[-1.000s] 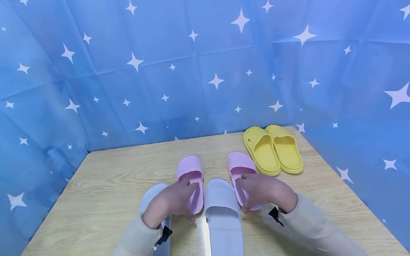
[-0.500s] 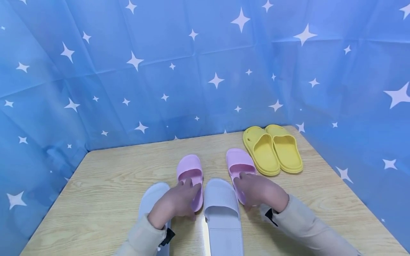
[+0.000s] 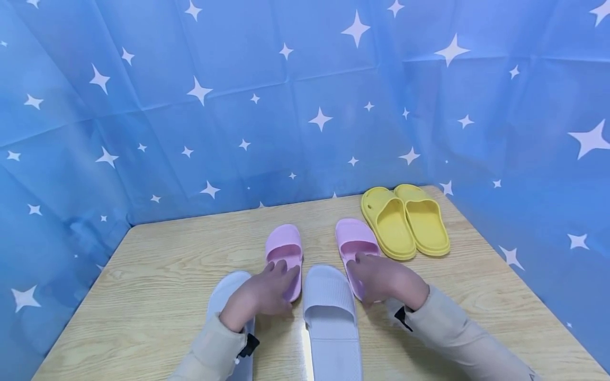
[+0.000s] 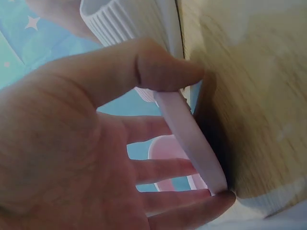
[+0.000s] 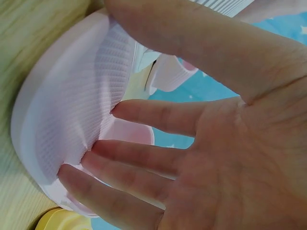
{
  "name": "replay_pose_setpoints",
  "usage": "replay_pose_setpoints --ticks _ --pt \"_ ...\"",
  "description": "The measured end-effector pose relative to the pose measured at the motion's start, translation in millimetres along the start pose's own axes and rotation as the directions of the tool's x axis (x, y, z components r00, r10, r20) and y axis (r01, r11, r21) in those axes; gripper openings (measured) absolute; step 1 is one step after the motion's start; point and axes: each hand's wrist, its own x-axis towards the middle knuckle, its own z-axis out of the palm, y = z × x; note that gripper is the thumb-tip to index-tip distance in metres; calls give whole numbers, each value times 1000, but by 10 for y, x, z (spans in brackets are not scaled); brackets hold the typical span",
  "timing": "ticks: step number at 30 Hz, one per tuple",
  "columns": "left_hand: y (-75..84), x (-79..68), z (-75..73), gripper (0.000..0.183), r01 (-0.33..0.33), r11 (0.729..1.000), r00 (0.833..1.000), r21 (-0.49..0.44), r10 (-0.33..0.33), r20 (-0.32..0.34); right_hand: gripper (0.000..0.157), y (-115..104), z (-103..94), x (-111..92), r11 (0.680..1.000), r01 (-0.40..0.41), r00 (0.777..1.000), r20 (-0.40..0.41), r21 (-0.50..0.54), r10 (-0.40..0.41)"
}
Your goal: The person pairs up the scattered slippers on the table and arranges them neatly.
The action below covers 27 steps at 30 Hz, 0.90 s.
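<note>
Heel of left pink slipper [image 3: 285, 238], just left of middle gray slipper [image 3: 329, 293]: gripping it between thumb and little finger of left hand [image 3: 268, 290]. With right hand [image 3: 388, 280] spread, fingers nearly straight, touching insole of right pink slipper [image 3: 354, 230], just right of middle gray slipper.

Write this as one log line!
left hand: grips left pink round-toed slipper | right hand: touches right pink round-toed slipper | yellow round-toed slippers: untouched

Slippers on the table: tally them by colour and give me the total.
Pink slippers: 2
Pale grey slippers: 2
Yellow slippers: 2
Total: 6
</note>
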Motion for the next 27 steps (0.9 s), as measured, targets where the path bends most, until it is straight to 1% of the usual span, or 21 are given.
replay_pose_setpoints --ticks 7,12,14,22,27 --pt "-45 59 -55 89 -11 999 1000 -41 11 -1 49 13 -12 31 1000 0 1000 2 3 0" --pt "-85 77 -85 89 -16 998 1000 -64 15 -8 36 13 -29 61 1000 14 1000 -3 -19 -14" --pt "-93 93 -90 90 -21 998 1000 -58 20 -13 35 17 -30 76 1000 10 1000 -3 -16 -10" --pt "-89 150 -80 86 -19 998 1000 -58 18 -16 51 33 -14 116 1000 -10 1000 -14 -19 10" --pt "-76 176 -58 81 -19 998 1000 -59 18 -18 48 74 -11 136 1000 4 1000 -25 -30 -5"
